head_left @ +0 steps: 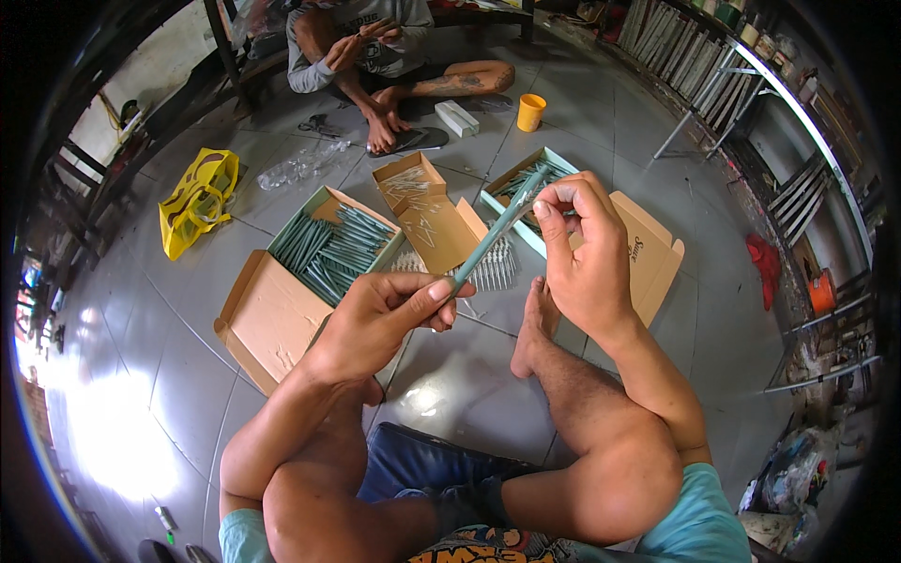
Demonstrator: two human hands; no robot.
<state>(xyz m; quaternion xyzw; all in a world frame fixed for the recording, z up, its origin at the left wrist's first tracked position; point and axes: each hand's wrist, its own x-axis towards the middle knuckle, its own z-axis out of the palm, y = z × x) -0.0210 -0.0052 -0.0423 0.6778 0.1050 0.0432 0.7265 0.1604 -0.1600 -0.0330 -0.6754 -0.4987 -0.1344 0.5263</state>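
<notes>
One slim green rod (485,248), slanting up and rightward before you, above the open boxes. Your left hand (375,317): closed on its lower end. Your right hand (593,251): thumb and forefinger nearly together at its upper part; whether they grip it, you cannot tell from this angle. Beyond: one left box (274,314) of similar rods; one brown carton (439,233), thin pale pieces inside; one right box (494,206), also holding rods.

The head camera, a wide fisheye, looks from head height above and behind the slim green stick (481,255); it faces down and forward, near the stick; its view runs beyond the stick to a seated person (349,75).
</notes>
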